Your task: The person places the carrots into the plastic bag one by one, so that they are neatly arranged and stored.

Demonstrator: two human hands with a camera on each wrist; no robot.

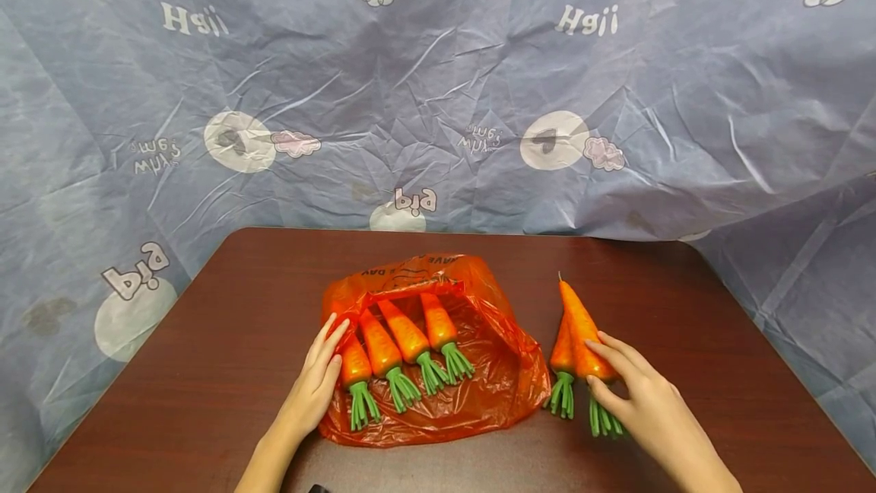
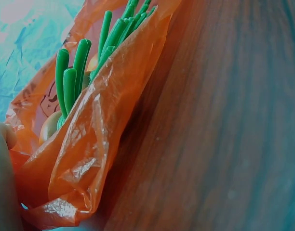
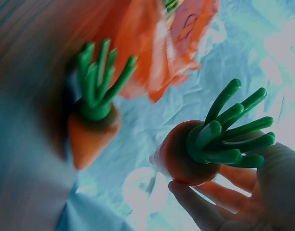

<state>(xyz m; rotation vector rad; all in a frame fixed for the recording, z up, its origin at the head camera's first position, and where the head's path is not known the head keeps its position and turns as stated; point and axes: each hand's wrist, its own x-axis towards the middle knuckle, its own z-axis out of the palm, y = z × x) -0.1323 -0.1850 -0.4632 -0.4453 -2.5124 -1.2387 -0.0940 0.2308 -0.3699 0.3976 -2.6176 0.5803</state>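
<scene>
A red translucent plastic bag (image 1: pixel 503 390) lies with its mouth toward me, and several orange carrots (image 1: pixel 408 333) with green stem tops rest side by side in it. My left hand (image 1: pixel 311 386) holds the bag's left edge, close to the leftmost carrot (image 1: pixel 354 362). In the left wrist view, bag film (image 2: pixel 89 159) bunches beside the hand (image 2: pixel 3 178), with green stems (image 2: pixel 70 86) showing above the rim. My right hand (image 1: pixel 646 398) grips a carrot (image 1: pixel 580 326) near its stem end, tip pointing away. Another carrot (image 1: pixel 563 348) lies on the table just left of it, partly hidden behind it.
The dark brown wooden table (image 1: pixel 226 341) has rounded far corners. A blue-grey printed cloth (image 1: pixel 424 82) hangs behind it and along both sides. A small black object (image 1: pixel 318 488) shows at the bottom edge of the head view.
</scene>
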